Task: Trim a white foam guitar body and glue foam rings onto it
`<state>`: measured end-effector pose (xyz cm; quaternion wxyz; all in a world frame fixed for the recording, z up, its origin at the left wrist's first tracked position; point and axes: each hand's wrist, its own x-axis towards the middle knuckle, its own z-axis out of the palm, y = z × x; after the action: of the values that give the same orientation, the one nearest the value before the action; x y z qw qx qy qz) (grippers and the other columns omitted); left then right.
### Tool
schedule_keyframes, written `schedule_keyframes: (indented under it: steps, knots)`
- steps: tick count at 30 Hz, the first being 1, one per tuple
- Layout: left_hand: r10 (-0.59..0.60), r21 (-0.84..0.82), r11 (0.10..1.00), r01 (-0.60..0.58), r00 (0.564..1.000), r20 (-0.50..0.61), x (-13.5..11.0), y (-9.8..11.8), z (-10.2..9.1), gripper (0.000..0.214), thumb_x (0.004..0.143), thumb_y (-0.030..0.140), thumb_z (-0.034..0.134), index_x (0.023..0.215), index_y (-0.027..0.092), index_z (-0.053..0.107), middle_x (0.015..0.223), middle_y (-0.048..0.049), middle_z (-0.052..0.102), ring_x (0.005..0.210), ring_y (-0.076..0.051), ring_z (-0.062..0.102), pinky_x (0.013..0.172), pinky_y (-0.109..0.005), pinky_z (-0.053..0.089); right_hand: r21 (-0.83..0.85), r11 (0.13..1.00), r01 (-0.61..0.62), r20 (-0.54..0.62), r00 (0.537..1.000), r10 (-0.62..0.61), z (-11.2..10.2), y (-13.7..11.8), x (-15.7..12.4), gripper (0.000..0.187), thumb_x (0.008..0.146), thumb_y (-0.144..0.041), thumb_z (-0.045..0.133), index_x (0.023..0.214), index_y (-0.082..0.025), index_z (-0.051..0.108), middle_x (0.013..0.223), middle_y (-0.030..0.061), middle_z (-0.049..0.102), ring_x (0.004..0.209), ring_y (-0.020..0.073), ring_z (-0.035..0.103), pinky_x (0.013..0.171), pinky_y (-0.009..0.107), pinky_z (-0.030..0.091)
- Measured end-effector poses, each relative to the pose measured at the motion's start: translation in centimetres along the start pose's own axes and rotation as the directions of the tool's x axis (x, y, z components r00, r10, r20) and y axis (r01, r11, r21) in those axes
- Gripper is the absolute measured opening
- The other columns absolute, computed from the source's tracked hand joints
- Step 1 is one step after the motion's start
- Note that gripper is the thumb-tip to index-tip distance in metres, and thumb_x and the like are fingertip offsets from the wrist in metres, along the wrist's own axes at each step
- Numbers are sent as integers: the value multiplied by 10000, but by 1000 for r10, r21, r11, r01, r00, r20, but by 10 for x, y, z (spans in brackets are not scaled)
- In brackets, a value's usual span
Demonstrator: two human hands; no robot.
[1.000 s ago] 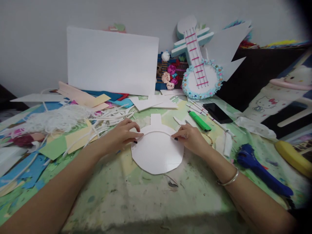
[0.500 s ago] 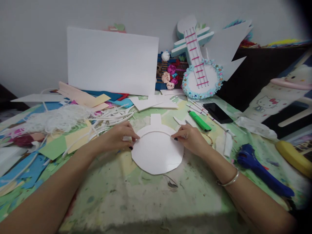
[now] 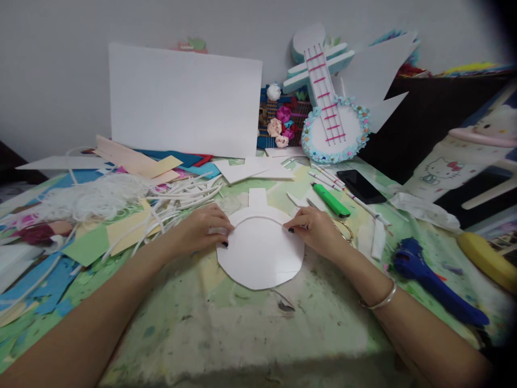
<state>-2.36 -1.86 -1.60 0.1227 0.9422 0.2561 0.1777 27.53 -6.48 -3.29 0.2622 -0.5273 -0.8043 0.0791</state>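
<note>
A white round foam cutout [image 3: 260,256] with a small tab at its far edge lies flat on the paint-stained table [image 3: 226,328]. A thin white strip [image 3: 258,218] curves along its far rim. My left hand [image 3: 204,229] pinches the strip's left end against the cutout's left edge, fingers curled. On the right edge, my right hand [image 3: 315,229] presses the strip's other end with its fingertips together. A silver bangle [image 3: 379,299] sits on my right wrist.
A pile of white foam strips [image 3: 121,196] and coloured scraps lies at the left. A green marker [image 3: 331,200], pens, a black phone [image 3: 361,187] and a blue glue gun [image 3: 432,280] lie at the right. A white board [image 3: 183,102] and a foam guitar [image 3: 331,116] lean at the back wall.
My left hand has slid from the cutout's far-left rim down to its left edge, curling tighter on the strip. My right hand has stayed in place.
</note>
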Motion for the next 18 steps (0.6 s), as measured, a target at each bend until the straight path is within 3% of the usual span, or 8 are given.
schedule_keyframes:
  steps: [13,18]
  knots:
    - [19,143,990,-17,1000,-12,1,-2,10,217,851,277,534,1014,225,667,951,-73,609,899,-191,475,791,-320,401,30,997,-69,3,998,69,1,-1,1,300,726,-30,573,833,-241,757,758,32,651,683,130,571,652,253,429]
    - [16,191,982,-10,999,-32,2,-6,12,218,839,272,552,1022,271,671,1134,-76,567,1062,-235,433,910,-419,359,46,997,-69,2,998,69,0,-3,2,300,717,-28,564,812,-236,758,754,34,651,679,133,572,652,256,432]
